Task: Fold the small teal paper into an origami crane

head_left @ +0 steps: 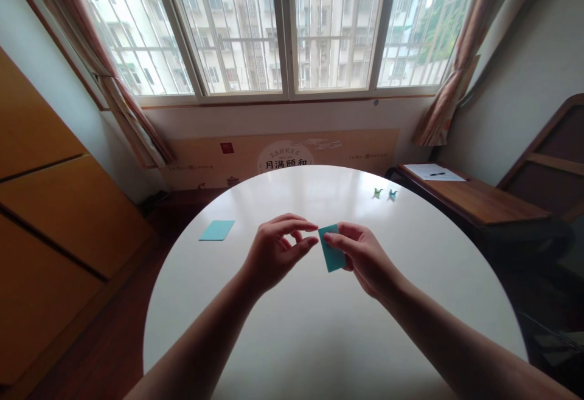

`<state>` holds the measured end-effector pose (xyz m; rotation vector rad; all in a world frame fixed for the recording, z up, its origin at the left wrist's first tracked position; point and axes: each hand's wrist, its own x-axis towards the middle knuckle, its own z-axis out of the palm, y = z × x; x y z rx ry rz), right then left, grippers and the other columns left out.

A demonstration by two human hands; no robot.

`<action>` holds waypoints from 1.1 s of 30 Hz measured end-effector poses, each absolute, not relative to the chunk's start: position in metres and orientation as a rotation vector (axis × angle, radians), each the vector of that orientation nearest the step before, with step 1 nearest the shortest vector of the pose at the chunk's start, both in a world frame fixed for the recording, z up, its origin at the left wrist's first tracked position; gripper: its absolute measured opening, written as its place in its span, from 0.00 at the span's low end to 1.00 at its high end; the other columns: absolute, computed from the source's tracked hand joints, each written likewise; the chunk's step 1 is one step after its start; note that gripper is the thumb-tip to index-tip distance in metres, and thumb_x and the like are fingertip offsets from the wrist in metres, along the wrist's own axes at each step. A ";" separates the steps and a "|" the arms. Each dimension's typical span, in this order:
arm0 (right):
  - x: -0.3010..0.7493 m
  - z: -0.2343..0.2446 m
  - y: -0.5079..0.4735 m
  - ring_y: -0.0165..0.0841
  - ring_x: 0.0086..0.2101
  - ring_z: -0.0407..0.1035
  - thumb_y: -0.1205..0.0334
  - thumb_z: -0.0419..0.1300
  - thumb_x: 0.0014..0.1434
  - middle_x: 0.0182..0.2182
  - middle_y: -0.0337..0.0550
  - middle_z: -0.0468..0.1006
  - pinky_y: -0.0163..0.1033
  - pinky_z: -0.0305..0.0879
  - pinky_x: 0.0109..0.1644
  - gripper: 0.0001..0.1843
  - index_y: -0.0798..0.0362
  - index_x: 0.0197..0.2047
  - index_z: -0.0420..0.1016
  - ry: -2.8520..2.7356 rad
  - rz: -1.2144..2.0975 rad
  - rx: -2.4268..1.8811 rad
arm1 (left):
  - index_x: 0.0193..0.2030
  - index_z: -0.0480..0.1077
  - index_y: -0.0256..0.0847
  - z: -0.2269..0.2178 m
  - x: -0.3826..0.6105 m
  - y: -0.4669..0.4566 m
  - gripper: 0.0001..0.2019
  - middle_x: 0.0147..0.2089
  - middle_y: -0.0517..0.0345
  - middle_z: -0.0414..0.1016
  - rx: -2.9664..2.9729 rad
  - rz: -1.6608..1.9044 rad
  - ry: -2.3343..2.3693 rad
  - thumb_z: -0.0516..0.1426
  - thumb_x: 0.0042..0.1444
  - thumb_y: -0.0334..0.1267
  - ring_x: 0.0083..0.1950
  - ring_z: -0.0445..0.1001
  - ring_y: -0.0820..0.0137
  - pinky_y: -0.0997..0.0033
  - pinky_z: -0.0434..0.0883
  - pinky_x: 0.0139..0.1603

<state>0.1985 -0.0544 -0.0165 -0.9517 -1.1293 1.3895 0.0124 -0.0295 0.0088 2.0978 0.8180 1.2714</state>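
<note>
I hold a small teal folded paper (331, 256) above the middle of a round white table (283, 339). My right hand (360, 256) pinches its right edge between thumb and fingers. My left hand (276, 249) is just left of it, thumb and forefinger curled toward the paper's upper left edge and touching or almost touching it. A flat light-blue sheet of paper (217, 230) lies on the table to the left. Two tiny folded paper figures, one green (377, 193) and one blue (393, 194), stand at the far right of the tabletop.
A wooden side desk (479, 199) with a white sheet and a pen (435, 173) stands to the right. Wooden cabinets (50, 217) line the left wall. A barred window with curtains fills the far wall.
</note>
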 end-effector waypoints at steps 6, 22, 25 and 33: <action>0.196 -0.009 -0.066 0.26 0.24 0.57 0.52 0.70 0.56 0.22 0.35 0.67 0.31 0.49 0.24 0.15 0.56 0.29 0.77 -1.266 1.344 -0.912 | 0.43 0.80 0.38 0.024 0.006 -0.041 0.08 0.41 0.53 0.79 2.290 1.256 0.648 0.66 0.56 0.28 0.30 0.75 0.76 0.81 0.74 0.25; 0.196 -0.004 -0.072 0.28 0.25 0.61 0.53 0.70 0.55 0.22 0.39 0.70 0.32 0.57 0.27 0.13 0.55 0.29 0.81 -1.212 1.373 -0.836 | 0.38 0.81 0.40 0.024 0.011 -0.043 0.05 0.33 0.57 0.81 2.057 1.202 0.721 0.65 0.56 0.27 0.29 0.75 0.74 0.79 0.72 0.24; 0.196 -0.005 -0.071 0.27 0.24 0.59 0.53 0.70 0.55 0.22 0.38 0.69 0.31 0.54 0.25 0.13 0.55 0.29 0.80 -1.216 1.346 -0.824 | 0.38 0.81 0.40 0.023 0.012 -0.044 0.04 0.32 0.57 0.81 2.015 1.205 0.734 0.65 0.56 0.29 0.29 0.75 0.73 0.79 0.72 0.23; 0.199 -0.007 -0.070 0.28 0.24 0.59 0.50 0.70 0.55 0.21 0.37 0.68 0.33 0.54 0.25 0.16 0.55 0.27 0.79 -1.247 1.288 -0.880 | 0.39 0.80 0.40 0.026 0.009 -0.043 0.07 0.35 0.58 0.81 2.171 1.259 0.684 0.66 0.55 0.26 0.29 0.74 0.76 0.80 0.73 0.25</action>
